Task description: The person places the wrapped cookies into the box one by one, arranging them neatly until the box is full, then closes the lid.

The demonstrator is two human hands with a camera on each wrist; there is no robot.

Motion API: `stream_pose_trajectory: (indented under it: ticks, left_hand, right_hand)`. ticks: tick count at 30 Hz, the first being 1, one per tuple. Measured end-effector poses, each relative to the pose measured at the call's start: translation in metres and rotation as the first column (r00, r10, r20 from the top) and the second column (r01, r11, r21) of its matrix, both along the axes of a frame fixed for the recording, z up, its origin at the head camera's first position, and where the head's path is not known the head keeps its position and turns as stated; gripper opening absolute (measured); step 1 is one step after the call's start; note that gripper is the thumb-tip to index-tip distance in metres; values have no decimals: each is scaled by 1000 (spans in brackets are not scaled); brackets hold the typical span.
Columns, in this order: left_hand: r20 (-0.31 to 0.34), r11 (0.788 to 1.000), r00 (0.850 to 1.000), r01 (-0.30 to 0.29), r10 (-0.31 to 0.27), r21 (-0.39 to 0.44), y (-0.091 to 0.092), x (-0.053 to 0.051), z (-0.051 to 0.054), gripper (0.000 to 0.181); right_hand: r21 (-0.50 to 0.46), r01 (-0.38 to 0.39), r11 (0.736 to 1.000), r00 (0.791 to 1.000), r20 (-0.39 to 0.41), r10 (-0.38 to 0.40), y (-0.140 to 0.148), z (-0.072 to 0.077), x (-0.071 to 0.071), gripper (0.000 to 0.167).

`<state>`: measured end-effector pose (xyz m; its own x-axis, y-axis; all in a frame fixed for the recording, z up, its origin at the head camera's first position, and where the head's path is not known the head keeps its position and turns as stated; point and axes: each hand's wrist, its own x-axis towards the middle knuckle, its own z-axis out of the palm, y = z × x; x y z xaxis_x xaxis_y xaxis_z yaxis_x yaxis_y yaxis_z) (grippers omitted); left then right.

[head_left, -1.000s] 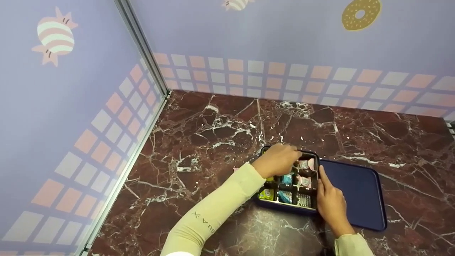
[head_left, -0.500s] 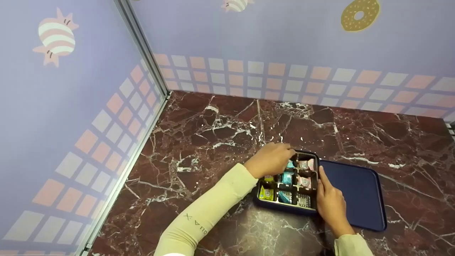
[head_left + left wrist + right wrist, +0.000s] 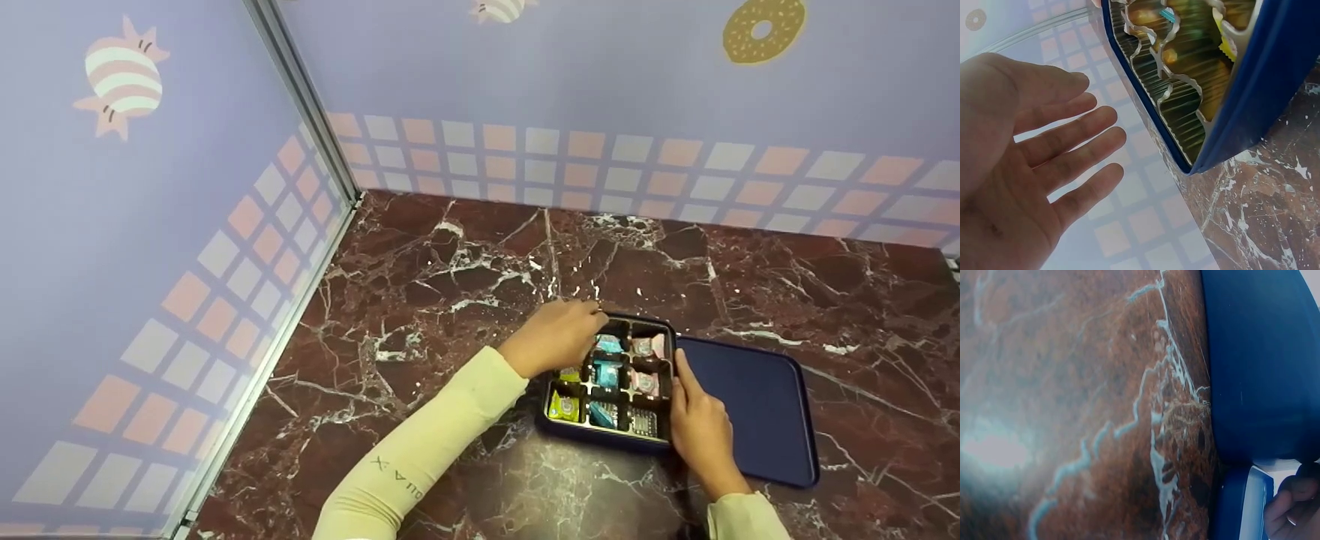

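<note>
A dark blue box [image 3: 600, 441] with a divided tray stands on the table. Its compartments hold yellow-wrapped candies [image 3: 564, 407], blue-wrapped candies [image 3: 606, 373] and pink-wrapped candies [image 3: 646, 347]. My left hand [image 3: 551, 341] is at the box's far left corner and hides some compartments. Seen from the left wrist, that hand [image 3: 1033, 163] has its fingers extended beside the box wall [image 3: 1272, 84], holding nothing visible. Against the box's right side rests my right hand [image 3: 703, 429], index finger straight along the wall. Only a few of its fingers [image 3: 1297, 498] show in the right wrist view.
A flat blue lid [image 3: 761, 412] lies on the table right of the box, just beyond my right hand. The tabletop [image 3: 450, 300] is dark red marble pattern. Printed walls [image 3: 525, 67] stand at the back and left, meeting at a metal post [image 3: 315, 105].
My left hand has moved left across the far side of the box, uncovering the blue-wrapped candy in the far middle compartment. The right hand, box and lid have stayed put.
</note>
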<state>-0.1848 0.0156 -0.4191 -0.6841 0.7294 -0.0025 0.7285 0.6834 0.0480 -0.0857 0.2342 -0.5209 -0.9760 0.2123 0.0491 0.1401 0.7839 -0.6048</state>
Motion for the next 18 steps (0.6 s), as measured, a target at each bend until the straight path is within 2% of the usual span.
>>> stream_pose_trajectory:
  ticks: [8,18]
  left_hand:
    - [-44,999,999,21,-22,-27,-8,2,-4,19]
    - [-86,999,996,30,-28,25,-27,5,-7,16]
  right_hand:
    - [5,-3,1000,1000,-19,3,0,-1,0,46]
    - [14,-7,1000,1000,8,7,0,1,0,47]
